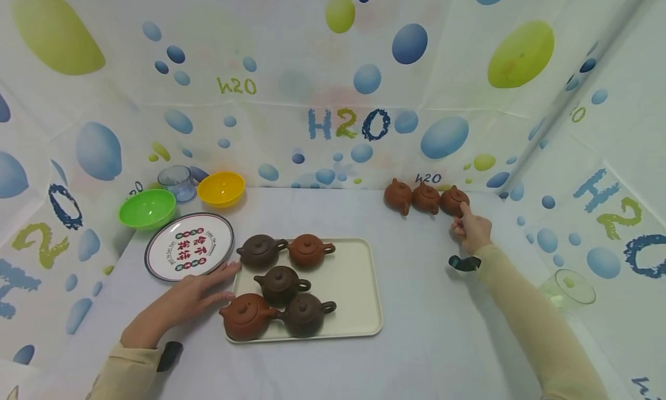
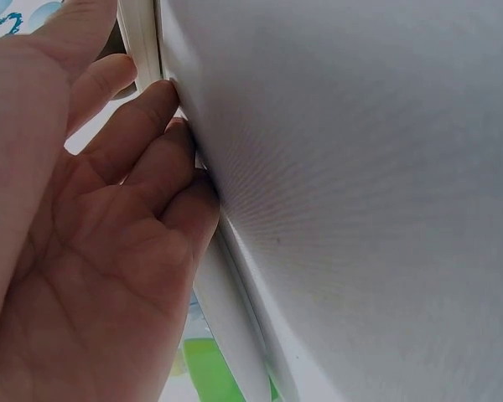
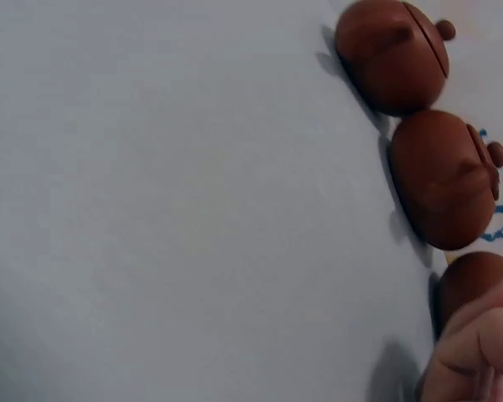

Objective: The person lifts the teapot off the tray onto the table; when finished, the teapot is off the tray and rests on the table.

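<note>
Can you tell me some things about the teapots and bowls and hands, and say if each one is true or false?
1. Five teapots stand on the tray. True.
2. Those five are all one colour. False: three are dark brown and two are reddish brown.
3. In the head view, left to right, come the green bowl, the bluish glass and the yellow bowl. True.
4. The left hand is inside the yellow bowl. False: the left hand is by the tray's left edge, near the plate.
5. The right hand is at the rightmost teapot of the back row. True.
6. The plate is plain white all over. False: it has printing and a dark rim.
</note>
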Available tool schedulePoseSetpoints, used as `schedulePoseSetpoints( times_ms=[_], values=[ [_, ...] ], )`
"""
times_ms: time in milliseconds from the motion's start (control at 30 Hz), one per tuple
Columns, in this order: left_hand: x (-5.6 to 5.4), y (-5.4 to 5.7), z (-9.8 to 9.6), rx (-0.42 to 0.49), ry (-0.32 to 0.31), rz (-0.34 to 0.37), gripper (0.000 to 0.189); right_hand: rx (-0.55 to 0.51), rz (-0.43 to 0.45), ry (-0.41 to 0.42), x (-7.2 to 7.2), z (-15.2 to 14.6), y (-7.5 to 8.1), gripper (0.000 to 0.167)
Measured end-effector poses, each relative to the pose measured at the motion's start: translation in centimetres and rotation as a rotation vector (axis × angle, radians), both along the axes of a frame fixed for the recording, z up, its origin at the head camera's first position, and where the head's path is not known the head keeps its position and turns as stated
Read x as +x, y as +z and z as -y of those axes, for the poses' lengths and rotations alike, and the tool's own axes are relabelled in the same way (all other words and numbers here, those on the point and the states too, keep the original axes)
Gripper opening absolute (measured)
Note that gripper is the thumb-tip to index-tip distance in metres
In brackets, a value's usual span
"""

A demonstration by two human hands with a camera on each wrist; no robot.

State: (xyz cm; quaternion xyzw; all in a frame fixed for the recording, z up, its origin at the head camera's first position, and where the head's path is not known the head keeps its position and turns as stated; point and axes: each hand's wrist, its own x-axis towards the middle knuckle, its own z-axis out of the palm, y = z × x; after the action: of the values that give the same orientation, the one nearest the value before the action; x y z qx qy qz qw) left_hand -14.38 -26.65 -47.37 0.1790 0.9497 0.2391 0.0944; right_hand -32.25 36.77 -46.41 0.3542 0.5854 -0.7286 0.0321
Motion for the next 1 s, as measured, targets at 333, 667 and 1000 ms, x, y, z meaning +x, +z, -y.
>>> schedulePoseSetpoints(
  times_ms=[333, 667, 1000],
  values=[
    [0.0, 0.2, -0.1, 0.004, -0.006, -0.009, 0.069, -0.049, 0.022, 0.015, 2.8, 2.8, 0.5, 0.069],
    [0.0, -0.1, 0.1, 0.001, -0.002, 0.01, 0.071, 0.036, -0.055, 0.249, 5.1, 7.0, -0.6, 0.041],
    [-0.1, -0.1, 0.0, -0.002, -0.006, -0.003, 0.07, 0.112, -0.115, 0.431, 6.9, 10.8, -0.6, 0.042]
  ],
)
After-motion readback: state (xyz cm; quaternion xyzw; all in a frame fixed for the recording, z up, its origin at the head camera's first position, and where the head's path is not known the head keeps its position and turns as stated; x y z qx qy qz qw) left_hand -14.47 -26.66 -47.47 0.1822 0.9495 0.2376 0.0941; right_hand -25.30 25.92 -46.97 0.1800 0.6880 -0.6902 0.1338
